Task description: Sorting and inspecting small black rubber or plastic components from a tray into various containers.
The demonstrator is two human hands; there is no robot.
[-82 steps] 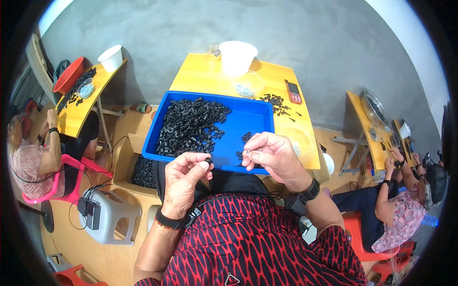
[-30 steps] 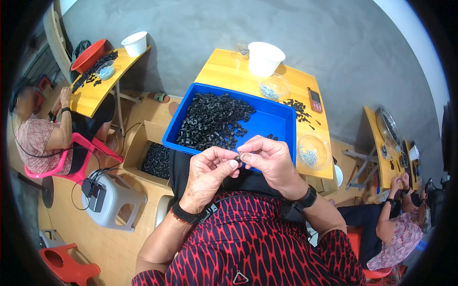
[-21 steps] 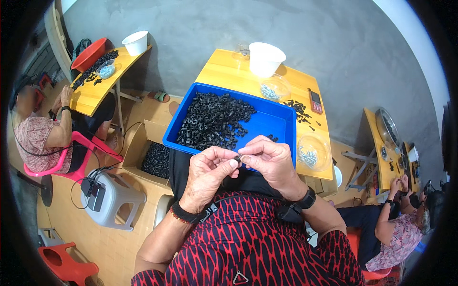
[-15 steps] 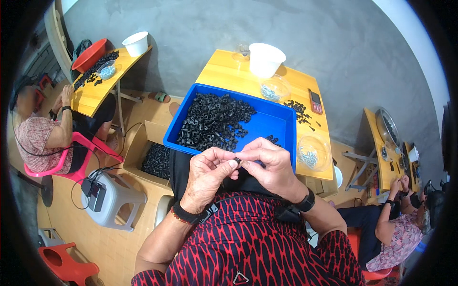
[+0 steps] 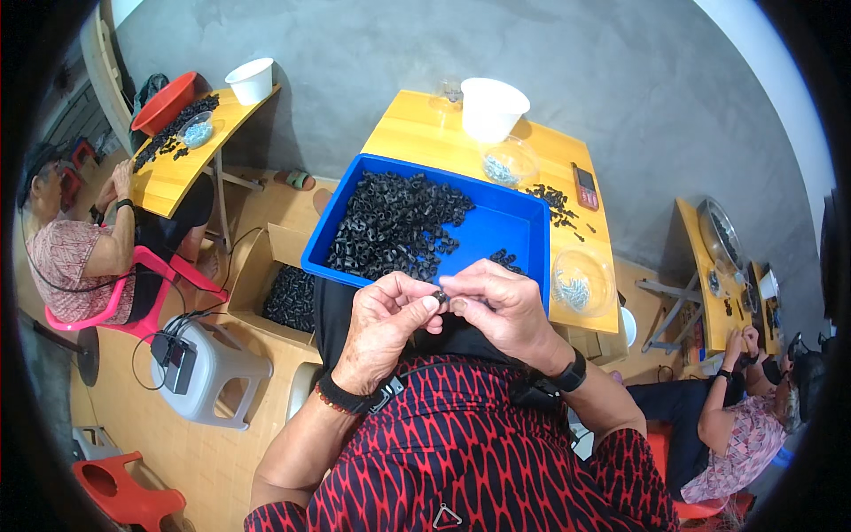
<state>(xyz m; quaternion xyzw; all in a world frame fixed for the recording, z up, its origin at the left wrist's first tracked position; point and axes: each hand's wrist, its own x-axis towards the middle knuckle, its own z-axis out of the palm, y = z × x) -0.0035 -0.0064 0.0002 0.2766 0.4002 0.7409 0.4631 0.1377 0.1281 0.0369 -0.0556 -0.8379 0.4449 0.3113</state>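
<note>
My left hand [image 5: 393,326] pinches a small black plastic clip [image 5: 439,296] between thumb and forefinger, just off the near edge of a blue tray [image 5: 510,226]. Close against the clip are the fingertips of my right hand [image 5: 507,312], bent in a pinch and slightly blurred; whatever they hold is too small to make out. A heap of similar black clips [image 5: 390,222] fills the left part of the tray, and a smaller group lies near its right front corner. Right of the tray, a clear bowl [image 5: 604,293] contains silvery screws [image 5: 574,293].
On the wooden table [image 5: 417,115] stand a white tub [image 5: 494,110], another clear bowl [image 5: 532,166], loose black parts [image 5: 557,206] and a red phone [image 5: 586,188]. A carton [image 5: 253,275] of black parts and a grey stool [image 5: 213,372] are at left. Two people sit at side tables.
My right fingertips have shifted slightly and opened a little from the clip, which now shows more. My left hand keeps its pinch almost in place.
</note>
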